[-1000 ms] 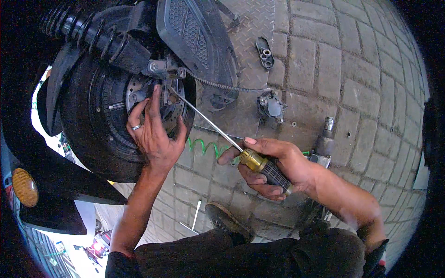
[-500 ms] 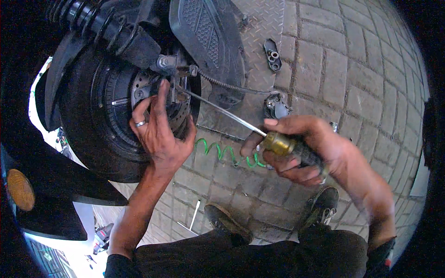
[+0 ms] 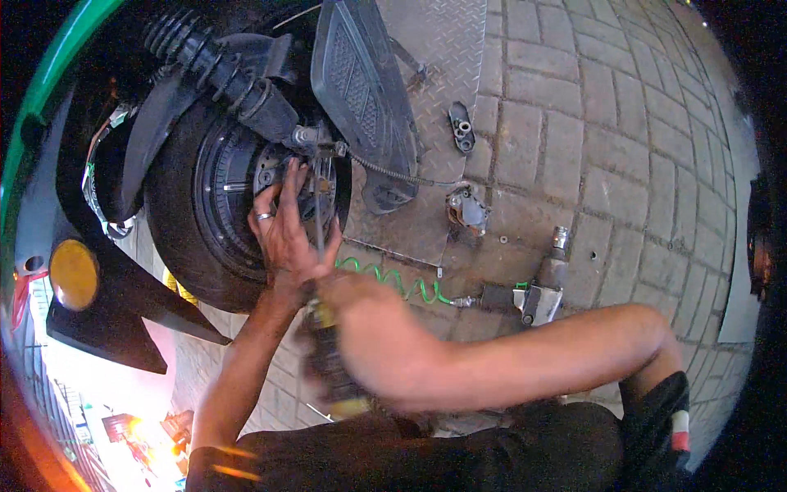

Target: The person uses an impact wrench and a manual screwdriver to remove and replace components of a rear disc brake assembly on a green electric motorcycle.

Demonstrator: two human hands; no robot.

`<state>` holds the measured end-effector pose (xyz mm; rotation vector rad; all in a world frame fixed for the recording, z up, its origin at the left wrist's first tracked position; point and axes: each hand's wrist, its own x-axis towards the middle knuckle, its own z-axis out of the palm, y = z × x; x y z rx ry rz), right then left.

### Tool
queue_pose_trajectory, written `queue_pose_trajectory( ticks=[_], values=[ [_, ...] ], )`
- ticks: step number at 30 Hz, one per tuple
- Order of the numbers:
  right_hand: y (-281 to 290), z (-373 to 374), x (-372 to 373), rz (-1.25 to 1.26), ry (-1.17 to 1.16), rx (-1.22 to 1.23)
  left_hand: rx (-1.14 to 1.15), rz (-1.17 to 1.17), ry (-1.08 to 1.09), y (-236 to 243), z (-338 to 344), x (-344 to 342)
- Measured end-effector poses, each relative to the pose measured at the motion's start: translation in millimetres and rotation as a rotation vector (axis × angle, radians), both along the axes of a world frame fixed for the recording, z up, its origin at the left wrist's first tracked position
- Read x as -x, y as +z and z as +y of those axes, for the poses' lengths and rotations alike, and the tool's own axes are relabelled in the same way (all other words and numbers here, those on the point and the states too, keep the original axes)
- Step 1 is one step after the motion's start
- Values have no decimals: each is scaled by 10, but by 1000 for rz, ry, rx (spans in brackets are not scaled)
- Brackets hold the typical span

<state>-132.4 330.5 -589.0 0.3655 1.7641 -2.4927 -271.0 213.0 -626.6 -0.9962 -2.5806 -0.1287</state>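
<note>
Head view: the blurred right hand point(image 3: 369, 320) holds 1 screwdriver point(image 3: 328, 361), its shaft pointing up toward the wheel point(image 3: 215, 225). The left hand point(image 3: 293, 238) is at its centre; its grip I cannot tell. 1 air wrench point(image 3: 544, 289) lies on the paving point(image 3: 533, 148).

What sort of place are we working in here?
Likely a vehicle repair workshop: there's a wheel beside a shock absorber, and what looks like an air tool on a green coiled hose.
</note>
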Motion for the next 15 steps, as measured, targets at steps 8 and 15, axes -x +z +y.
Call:
queue_pose_trajectory(
  ticks=[8,15],
  values=[
    [-604,1699,450,-496,769,902,19,-37,3,108,-84,-87],
    [-713,1710,434,-522,789,912,32,0,2,98,9,-118]
  ],
)
